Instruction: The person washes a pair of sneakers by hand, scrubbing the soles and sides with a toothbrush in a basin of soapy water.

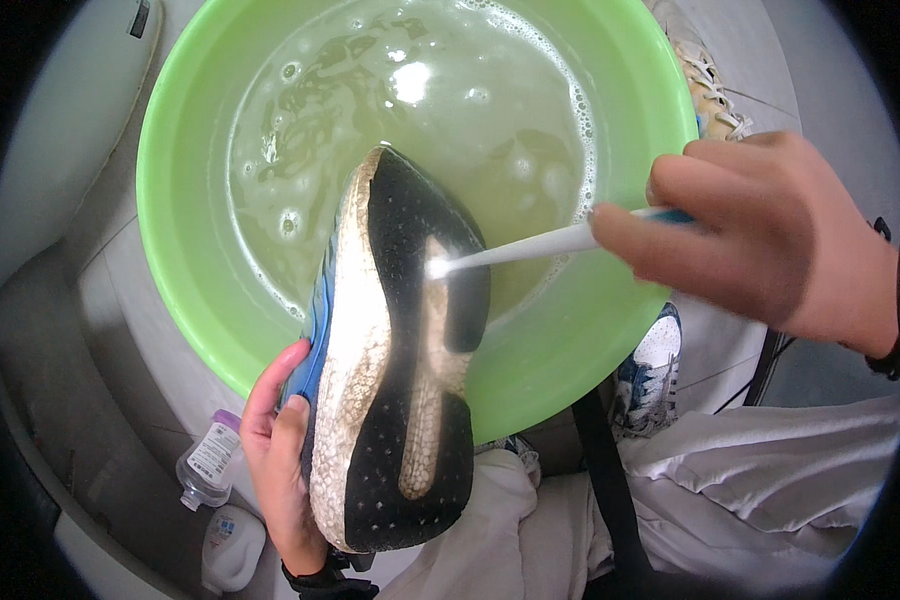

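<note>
My left hand point(282, 440) grips a blue sneaker point(410, 400) by its upper, with the sole turned up toward me. The sole has black rubber areas and a pale, stained midsole, and its toe end reaches out over the soapy water. My right hand point(750, 235) is closed round the handle of a white toothbrush point(530, 245) that has a blue part near the fingers. The brush head rests at the light groove in the middle of the sole; its bristles are blurred. Beneath the shoe stands a green basin point(185, 250) of cloudy water with foam at its edge.
A clear bottle with a purple cap point(210, 462) and a white bottle point(232, 548) lie on the tiled floor at the lower left. A yellowish laced shoe point(708, 85) is beyond the basin at the right. My own shoe point(654, 370) stands close to the basin's right side.
</note>
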A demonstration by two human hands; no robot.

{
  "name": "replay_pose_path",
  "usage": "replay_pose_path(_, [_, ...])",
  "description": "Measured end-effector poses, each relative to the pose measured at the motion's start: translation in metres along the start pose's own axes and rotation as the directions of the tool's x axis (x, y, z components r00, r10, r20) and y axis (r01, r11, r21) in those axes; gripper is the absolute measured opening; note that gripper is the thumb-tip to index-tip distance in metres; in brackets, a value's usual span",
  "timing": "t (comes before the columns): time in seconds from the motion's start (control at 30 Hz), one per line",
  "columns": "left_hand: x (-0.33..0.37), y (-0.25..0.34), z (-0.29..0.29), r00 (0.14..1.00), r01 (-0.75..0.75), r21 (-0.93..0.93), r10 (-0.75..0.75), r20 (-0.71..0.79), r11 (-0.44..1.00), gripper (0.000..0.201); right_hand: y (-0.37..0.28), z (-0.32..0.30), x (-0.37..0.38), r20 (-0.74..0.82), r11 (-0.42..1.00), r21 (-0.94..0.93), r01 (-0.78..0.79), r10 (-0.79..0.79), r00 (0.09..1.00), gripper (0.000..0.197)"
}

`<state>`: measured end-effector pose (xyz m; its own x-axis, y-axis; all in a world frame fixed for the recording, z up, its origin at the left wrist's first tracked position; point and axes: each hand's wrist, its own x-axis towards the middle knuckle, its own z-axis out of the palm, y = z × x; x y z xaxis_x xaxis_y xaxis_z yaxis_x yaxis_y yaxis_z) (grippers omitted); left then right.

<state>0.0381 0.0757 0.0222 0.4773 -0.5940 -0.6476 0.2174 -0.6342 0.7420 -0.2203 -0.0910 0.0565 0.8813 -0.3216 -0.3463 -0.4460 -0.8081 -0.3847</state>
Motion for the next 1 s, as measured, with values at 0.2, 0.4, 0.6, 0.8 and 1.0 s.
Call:
replay_pose_path(0.2, [0.0,0.003,-0.001,0.999,0.023,-0.028,-0.022,0.029,0.999,0.037,0.004,0.003,-0.001,0.003,0.998,0.067,0.002,-0.002,1.0,0.029])
replay_pose_path(0.4, [-0.001,0.001,-0.002,0.999,0.039,-0.066,-0.037,0.032,0.997,0.037,0.008,0.01,0.002,0.094,0.851,0.504,-0.151,0.119,0.988,0.024])
replay_pose_path(0.6, [-0.001,0.002,-0.004,0.998,0.027,-0.093,-0.022,0.054,0.995,0.037,0.005,0.013,0.002,0.723,-0.096,0.688,-0.719,0.009,0.691,0.031])
replay_pose_path(0.8, [-0.002,-0.001,-0.001,1.0,-0.021,0.012,0.021,0.021,1.0,0.037,0.004,0.011,0.0,0.729,-0.199,0.678,-0.708,0.06,0.682,0.032])
replay_pose_path(1.0, [-0.003,0.001,-0.004,0.998,0.015,-0.089,-0.01,0.054,0.996,0.037,0.02,0.008,-0.014,0.618,-0.209,0.786,-0.582,0.231,0.751,0.029])
